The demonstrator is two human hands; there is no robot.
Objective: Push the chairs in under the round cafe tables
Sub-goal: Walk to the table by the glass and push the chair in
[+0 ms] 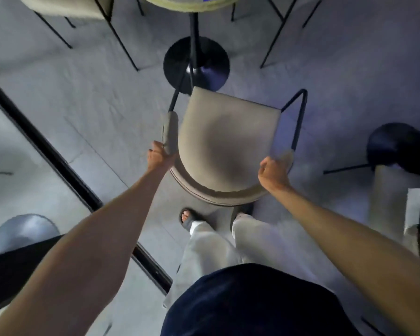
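At frame centre, the chair [228, 144] is gripped by both hands: its left padded arm by the closed left hand [158, 156], its right by the closed right hand [273, 171]. The table [192, 3] is seen at top.

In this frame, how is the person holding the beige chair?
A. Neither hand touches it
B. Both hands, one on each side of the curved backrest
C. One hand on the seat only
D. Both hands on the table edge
B: the left hand and right hand each grip a side of the chair at its backrest.
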